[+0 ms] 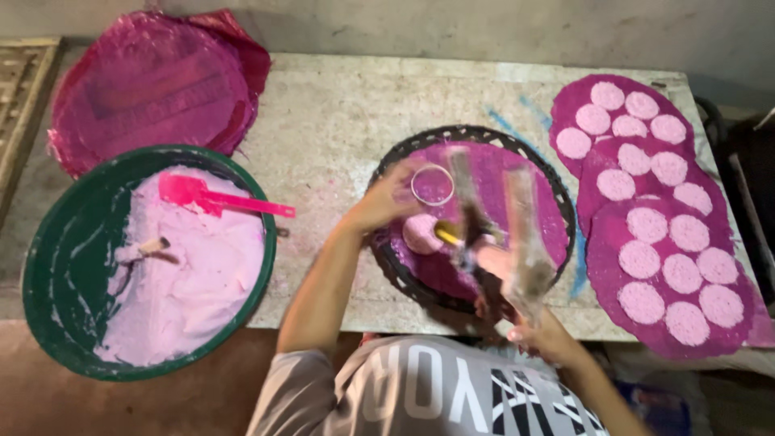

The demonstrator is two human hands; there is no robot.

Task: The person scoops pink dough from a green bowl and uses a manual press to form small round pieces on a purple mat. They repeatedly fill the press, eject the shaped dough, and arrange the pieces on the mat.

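Now your left hand [387, 198] pinches the ring [433, 184] over the tray [557, 206]; your right hand [539, 327] grips blurred tongs [496, 234] — a slip could smear the nearby disc [423, 232].

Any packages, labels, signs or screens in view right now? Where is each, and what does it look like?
Plastic bag stack: far left table corner, round crumpled magenta-red sheets with a faint dark printed rectangle.
Shirt print: bottom edge, large white letters on grey fabric.
No signs or screens in view.
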